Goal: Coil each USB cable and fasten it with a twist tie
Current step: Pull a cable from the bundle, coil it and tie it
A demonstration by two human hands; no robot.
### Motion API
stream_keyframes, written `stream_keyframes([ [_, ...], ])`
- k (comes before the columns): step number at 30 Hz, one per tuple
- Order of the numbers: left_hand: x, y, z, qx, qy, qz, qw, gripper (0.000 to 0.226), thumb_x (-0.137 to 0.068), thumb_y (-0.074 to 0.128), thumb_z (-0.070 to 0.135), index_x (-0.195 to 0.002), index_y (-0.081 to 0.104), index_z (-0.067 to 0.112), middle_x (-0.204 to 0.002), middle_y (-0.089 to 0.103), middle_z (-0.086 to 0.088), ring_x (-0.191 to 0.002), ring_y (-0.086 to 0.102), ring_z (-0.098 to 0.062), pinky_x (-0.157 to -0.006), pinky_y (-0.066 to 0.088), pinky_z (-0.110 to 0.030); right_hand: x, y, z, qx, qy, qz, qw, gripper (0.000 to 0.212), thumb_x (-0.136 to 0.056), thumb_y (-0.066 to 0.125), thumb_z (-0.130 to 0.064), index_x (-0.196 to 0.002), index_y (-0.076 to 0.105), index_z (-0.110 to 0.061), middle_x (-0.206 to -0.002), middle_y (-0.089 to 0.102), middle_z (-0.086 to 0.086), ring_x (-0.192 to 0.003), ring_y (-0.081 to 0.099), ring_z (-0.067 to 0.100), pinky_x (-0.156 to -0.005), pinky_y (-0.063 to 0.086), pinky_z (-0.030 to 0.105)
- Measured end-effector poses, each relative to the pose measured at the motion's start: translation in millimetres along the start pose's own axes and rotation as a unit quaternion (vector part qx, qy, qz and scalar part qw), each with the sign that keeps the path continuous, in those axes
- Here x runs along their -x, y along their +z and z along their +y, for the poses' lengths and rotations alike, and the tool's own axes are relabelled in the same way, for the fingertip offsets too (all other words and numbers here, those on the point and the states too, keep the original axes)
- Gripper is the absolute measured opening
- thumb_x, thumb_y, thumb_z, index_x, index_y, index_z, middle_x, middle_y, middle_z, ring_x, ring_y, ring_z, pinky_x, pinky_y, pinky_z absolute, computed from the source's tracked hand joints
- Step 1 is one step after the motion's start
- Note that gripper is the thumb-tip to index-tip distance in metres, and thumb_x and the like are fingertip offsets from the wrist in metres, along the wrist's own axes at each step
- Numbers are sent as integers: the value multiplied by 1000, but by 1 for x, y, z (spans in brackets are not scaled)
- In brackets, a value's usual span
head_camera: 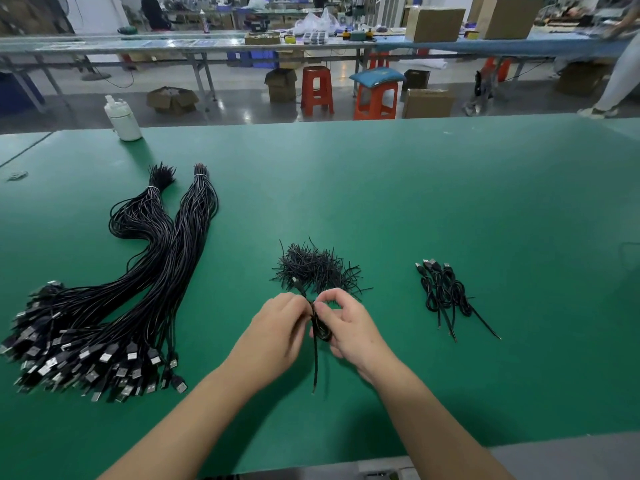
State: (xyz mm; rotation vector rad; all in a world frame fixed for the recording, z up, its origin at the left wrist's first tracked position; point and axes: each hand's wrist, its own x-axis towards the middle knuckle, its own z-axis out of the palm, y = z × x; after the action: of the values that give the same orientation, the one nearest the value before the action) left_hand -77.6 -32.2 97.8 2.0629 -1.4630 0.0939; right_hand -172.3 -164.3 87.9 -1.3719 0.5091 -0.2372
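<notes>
1. At lower centre of the frame, the left hand [277,332] and the right hand [349,327] meet above the green table [450,202], both pinching one coiled USB cable [320,327] between them.
2. The left hand's fingers are curled round the top of the coil; the right hand's thumb and forefinger pinch the same spot from the other side, its remaining fingers curled behind the loop.
3. One loose end of that cable [315,368] hangs straight down from the hands toward the lower edge of the frame.
4. Just above the hands lies a loose heap of black twist ties [315,266].
5. Right of centre, a small group of finished coiled cables [445,292] lies on the table, their plugs pointing toward the top of the frame.
6. Filling the left side, two long tied bundles of uncoiled USB cables [138,271] spread out, their plugs [86,362] fanned at lower left.
7. At upper left a white bottle [123,117] stands at the table's far edge.
8. Beyond it, orange stools [375,98] and cardboard boxes [434,24] show along the top.
</notes>
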Motion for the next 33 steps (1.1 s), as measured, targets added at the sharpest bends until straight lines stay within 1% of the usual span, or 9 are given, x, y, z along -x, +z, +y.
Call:
stream_keyframes([
  [4, -2, -2, -8, 138, -159, 19, 977, 16, -91, 64, 14, -83, 57, 25, -73, 62, 8, -67, 54, -7, -65, 42, -17, 0, -3, -1, -8, -13, -51, 999, 24, -102, 46, 2, -117, 61, -8, -83, 70, 7, -56, 58, 12, -49, 47, 23],
  [7, -6, -4, -15, 225, -225, -4, 948, 16, -91, 66, 12, -81, 61, 24, -72, 64, -3, -61, 50, -8, -64, 43, -27, -1, -5, -1, 19, -34, -67, 997, 26, -95, 57, 6, -117, 64, -8, -86, 71, 6, -72, 65, 12, -54, 49, 23],
  [13, -4, -2, -11, 185, -216, -12, 959, 17, -90, 66, 19, -79, 58, 29, -67, 62, 7, -59, 50, -8, -61, 43, -27, -4, -6, 4, 89, -65, -3, 994, 13, -90, 70, -9, -90, 75, -21, -66, 61, -9, -45, 43, -1, -46, 32, 12],
  [17, -3, -6, -3, 75, -120, -6, 990, 16, -92, 61, 16, -84, 52, 27, -76, 58, 13, -71, 53, -4, -65, 40, -17, -2, -5, 6, 104, -25, -1, 994, 22, -96, 65, -24, -76, 68, -15, -56, 56, 0, -39, 32, 11, -42, 24, 24],
  [21, -1, -5, -1, -39, 4, -22, 999, 4, -94, 60, 10, -90, 59, 10, -85, 57, -3, -78, 53, -22, -73, 42, -31, -2, 0, 9, 78, -12, 21, 997, 7, -100, 59, -23, -102, 63, -19, -51, 53, -1, -40, 41, 11, -45, 35, 27],
  [24, 1, -1, 0, -66, 27, -29, 997, 4, -92, 63, 6, -87, 62, 7, -82, 58, -7, -74, 56, -27, -72, 43, -35, -3, 4, 13, 50, -1, 38, 998, 17, -100, 58, -19, -116, 53, -20, -60, 63, 2, -44, 41, 14, -43, 37, 25],
  [27, 2, 1, -2, -16, -9, -35, 999, 4, -93, 61, 11, -90, 59, 11, -86, 58, 0, -79, 53, -19, -73, 40, -27, -1, 3, 14, 44, -18, 12, 999, 6, -102, 54, -14, -106, 57, -13, -66, 67, 3, -47, 43, 16, -44, 38, 26],
  [31, 0, 1, -8, 93, -141, -8, 986, 8, -93, 61, 15, -88, 58, 21, -79, 62, 10, -73, 55, -9, -70, 47, -26, -1, -1, 11, 1, -25, -14, 1000, 24, -102, 48, -1, -109, 68, -13, -83, 71, 2, -72, 65, 16, -73, 56, 36],
  [33, -2, 1, -10, 145, -193, 1, 970, 12, -92, 63, 15, -86, 60, 25, -73, 65, 13, -67, 56, -5, -65, 45, -19, -1, -2, 10, -11, -37, -35, 999, 28, -98, 51, 6, -114, 67, -12, -88, 71, 5, -77, 67, 15, -75, 58, 30],
])
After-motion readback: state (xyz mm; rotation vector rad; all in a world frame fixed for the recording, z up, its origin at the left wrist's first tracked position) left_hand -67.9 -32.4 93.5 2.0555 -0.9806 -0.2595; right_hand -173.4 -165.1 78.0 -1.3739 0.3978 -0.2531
